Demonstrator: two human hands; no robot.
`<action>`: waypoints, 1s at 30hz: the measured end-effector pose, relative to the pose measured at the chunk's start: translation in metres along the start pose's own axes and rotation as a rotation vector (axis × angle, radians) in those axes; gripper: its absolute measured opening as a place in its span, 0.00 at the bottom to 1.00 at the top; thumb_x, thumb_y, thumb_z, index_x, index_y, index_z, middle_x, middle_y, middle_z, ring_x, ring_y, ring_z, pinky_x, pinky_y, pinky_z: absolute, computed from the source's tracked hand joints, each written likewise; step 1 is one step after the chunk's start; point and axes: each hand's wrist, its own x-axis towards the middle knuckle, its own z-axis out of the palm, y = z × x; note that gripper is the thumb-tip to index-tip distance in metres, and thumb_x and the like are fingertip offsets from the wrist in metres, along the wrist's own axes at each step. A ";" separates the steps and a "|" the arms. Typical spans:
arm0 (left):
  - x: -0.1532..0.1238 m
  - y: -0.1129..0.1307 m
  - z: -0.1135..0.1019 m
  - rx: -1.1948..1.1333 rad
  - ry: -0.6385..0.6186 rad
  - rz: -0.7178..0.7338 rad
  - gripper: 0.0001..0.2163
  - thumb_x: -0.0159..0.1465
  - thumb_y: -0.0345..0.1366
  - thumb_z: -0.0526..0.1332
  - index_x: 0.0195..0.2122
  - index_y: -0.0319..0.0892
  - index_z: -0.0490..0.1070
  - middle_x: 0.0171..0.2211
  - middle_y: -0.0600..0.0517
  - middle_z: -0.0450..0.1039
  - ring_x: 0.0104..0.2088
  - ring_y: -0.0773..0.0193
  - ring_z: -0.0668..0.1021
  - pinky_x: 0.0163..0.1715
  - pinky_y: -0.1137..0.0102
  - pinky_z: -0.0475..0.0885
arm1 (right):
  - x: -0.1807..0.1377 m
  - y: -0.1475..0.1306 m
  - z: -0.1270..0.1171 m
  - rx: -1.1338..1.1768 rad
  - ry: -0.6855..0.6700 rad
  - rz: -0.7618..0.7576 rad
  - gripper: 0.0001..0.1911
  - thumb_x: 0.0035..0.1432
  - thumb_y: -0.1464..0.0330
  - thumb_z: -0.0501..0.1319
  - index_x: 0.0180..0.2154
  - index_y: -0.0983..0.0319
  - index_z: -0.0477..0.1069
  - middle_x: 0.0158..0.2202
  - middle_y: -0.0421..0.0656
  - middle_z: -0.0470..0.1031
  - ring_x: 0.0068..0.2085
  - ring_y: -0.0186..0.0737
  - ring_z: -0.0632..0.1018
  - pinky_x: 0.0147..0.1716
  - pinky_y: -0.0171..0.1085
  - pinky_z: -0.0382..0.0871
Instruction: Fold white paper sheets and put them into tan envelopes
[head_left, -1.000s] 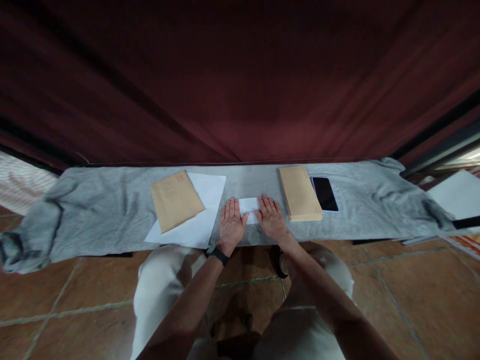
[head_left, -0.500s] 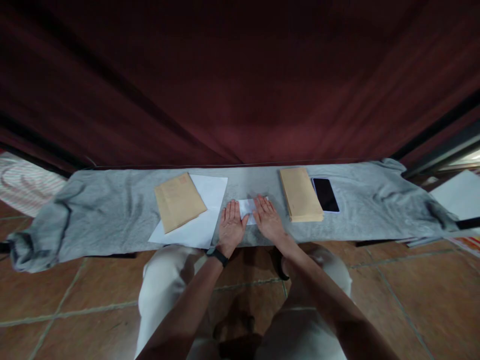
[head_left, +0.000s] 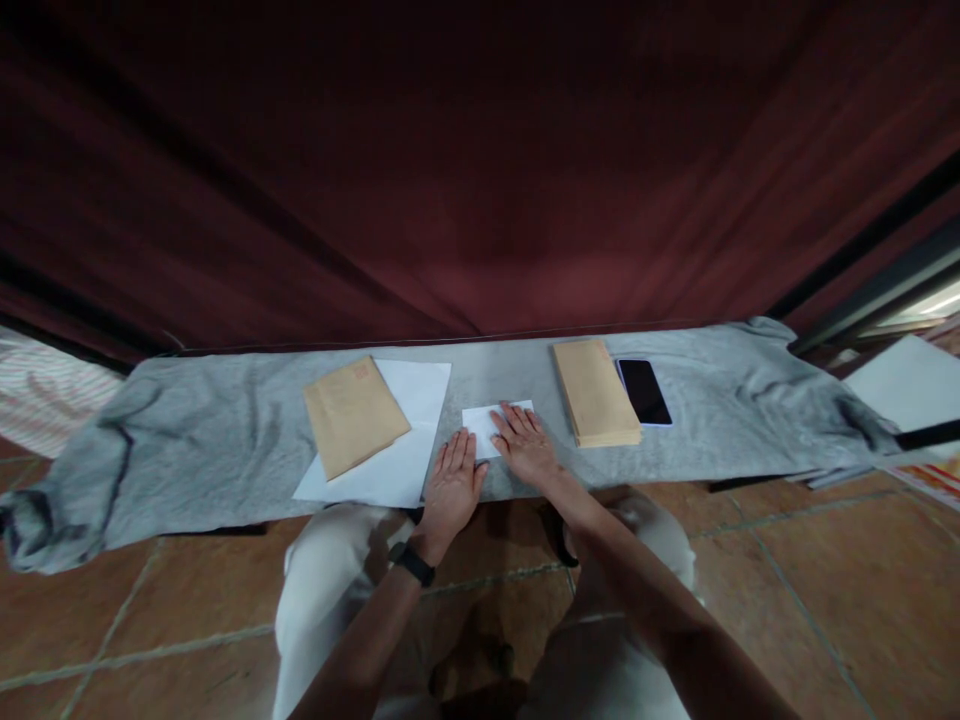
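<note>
A small white piece of paper (head_left: 482,418), which looks folded, lies on the grey cloth in front of me. My right hand (head_left: 527,442) rests flat over its right part with the fingers spread. At the paper's lower left corner is my left hand (head_left: 454,485), laid flat, its fingers stretched out and the tips by the paper's edge. Neither hand grips anything. A dark watch (head_left: 412,563) sits on my left wrist. Under my right palm, part of the paper is hidden.
Left of my hands, brown envelopes (head_left: 356,415) lie on larger white sheets (head_left: 420,390). On the right a stack of brown envelopes (head_left: 597,393) stands beside a phone (head_left: 645,391). Grey cloth (head_left: 232,430) covers the narrow bench, and a dark red curtain (head_left: 480,200) hangs behind it.
My left hand has slid down toward me and slightly left, baring more of the paper. The right hand stays flat on the paper. The whole view has shifted slightly.
</note>
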 end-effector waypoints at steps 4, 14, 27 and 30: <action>0.008 -0.001 -0.002 0.015 -0.028 -0.012 0.25 0.73 0.41 0.47 0.66 0.33 0.63 0.68 0.37 0.62 0.67 0.50 0.66 0.67 0.54 0.61 | -0.002 0.007 -0.001 -0.034 0.011 0.051 0.28 0.74 0.59 0.50 0.69 0.60 0.58 0.72 0.50 0.54 0.71 0.50 0.59 0.69 0.53 0.50; -0.002 -0.003 -0.030 0.072 -0.043 0.008 0.24 0.72 0.40 0.50 0.66 0.38 0.64 0.66 0.42 0.65 0.67 0.53 0.67 0.68 0.55 0.59 | -0.003 0.006 -0.007 -0.024 0.027 0.019 0.29 0.73 0.57 0.50 0.69 0.61 0.58 0.72 0.51 0.54 0.71 0.52 0.58 0.70 0.58 0.45; -0.071 -0.069 -0.055 0.245 -0.197 -0.131 0.31 0.64 0.20 0.45 0.66 0.44 0.65 0.67 0.44 0.65 0.65 0.56 0.70 0.61 0.59 0.69 | -0.001 0.000 -0.002 0.006 -0.030 0.018 0.26 0.74 0.59 0.50 0.68 0.60 0.60 0.72 0.50 0.55 0.71 0.53 0.59 0.69 0.58 0.48; -0.058 -0.073 -0.057 0.227 -0.207 -0.127 0.30 0.65 0.20 0.44 0.66 0.43 0.66 0.65 0.43 0.67 0.64 0.57 0.72 0.60 0.61 0.70 | 0.000 -0.001 -0.003 0.016 -0.031 0.016 0.27 0.74 0.59 0.50 0.68 0.61 0.60 0.72 0.50 0.55 0.71 0.52 0.60 0.69 0.58 0.48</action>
